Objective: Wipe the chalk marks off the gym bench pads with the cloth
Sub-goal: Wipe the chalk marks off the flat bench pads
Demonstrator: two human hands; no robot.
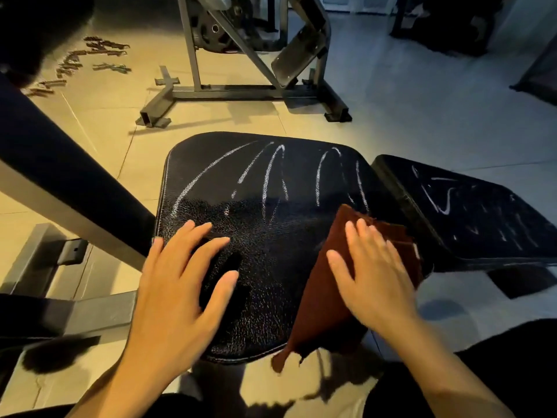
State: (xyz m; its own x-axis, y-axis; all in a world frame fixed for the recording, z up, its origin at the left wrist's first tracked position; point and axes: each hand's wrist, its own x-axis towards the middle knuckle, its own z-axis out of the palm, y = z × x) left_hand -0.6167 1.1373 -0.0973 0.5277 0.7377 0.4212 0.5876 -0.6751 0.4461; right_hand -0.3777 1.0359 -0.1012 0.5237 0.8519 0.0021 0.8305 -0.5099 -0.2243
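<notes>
The seat pad [262,224] in front of me was black, grained and glossy, with rounded corners and a stitched edge. Long white chalk marks [271,173] arced across its far half, fanning out toward the far edge; the near half looked mostly free of them. To its right, just beside it across a narrow gap, the second pad [470,218] was black too and tilted away, carrying shorter scattered chalk strokes [441,200] and faint smears. The cloth [328,297] was dark reddish-brown, lying flat over the seat pad's right edge, its near corner hanging off the near edge, its far corner reaching the chalk lines.
</notes>
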